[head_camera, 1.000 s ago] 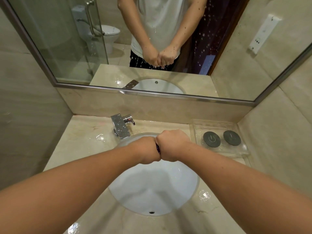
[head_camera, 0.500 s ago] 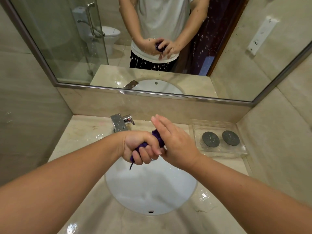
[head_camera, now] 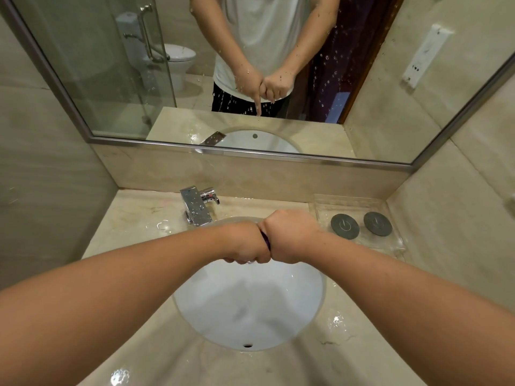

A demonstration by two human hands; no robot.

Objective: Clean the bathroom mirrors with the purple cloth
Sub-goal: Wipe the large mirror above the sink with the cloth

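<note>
Both my hands are pressed together as fists above the white sink basin (head_camera: pixel 250 307). My left hand (head_camera: pixel 245 242) and my right hand (head_camera: pixel 289 236) both grip the purple cloth (head_camera: pixel 265 238); only a thin dark purple strip of it shows between the two fists. The mirror (head_camera: pixel 376 79) fills the wall ahead and is spotted with water drops. Its reflection shows my two fists held together, with a thin stream of water falling from them.
A chrome faucet (head_camera: pixel 196 206) stands behind the basin at the left. A clear tray (head_camera: pixel 390 240) with two grey round discs (head_camera: pixel 344 226) sits on the wet marble counter (head_camera: pixel 133 227) at the right. Tiled walls close in on both sides.
Half a second ago my right hand was open beside the cloth bunched in my left hand. Now both fists are clenched together on it, and the cloth is almost hidden.
</note>
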